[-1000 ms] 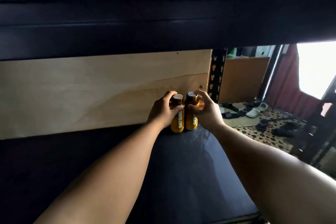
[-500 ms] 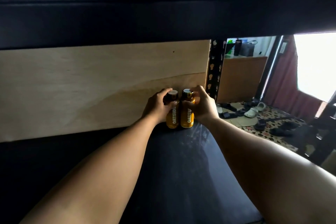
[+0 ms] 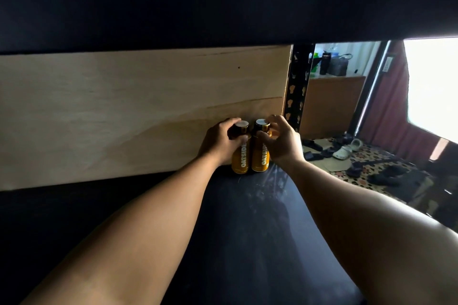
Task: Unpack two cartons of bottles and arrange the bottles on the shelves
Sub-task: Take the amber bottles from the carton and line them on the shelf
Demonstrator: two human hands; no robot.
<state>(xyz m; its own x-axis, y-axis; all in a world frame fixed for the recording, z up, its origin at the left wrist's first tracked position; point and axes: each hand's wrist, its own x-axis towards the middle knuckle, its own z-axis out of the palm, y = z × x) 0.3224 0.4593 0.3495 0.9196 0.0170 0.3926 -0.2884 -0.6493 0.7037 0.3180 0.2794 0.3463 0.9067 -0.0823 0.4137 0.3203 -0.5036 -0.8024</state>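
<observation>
The left bottle (image 3: pixel 240 159) and right bottle (image 3: pixel 260 157) stand upright, touching, on the dark shelf (image 3: pixel 260 225) against the plywood panel (image 3: pixel 124 111). Your left hand (image 3: pixel 218 142) grips the left bottle's neck; your right hand (image 3: pixel 282 142) curls round the right bottle's cap. Past the slotted post (image 3: pixel 296 91), sandals (image 3: pixel 343 152) lie on patterned floor (image 3: pixel 371 164).

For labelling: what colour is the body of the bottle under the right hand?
Bottle: yellow-orange, white lettering; head view.

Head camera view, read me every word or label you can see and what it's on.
"OATSIDE": running up the left bottle.
"OATSID": running up the right bottle, its end hidden under the right hand.
Wall sign, far right: too small to read.
</observation>
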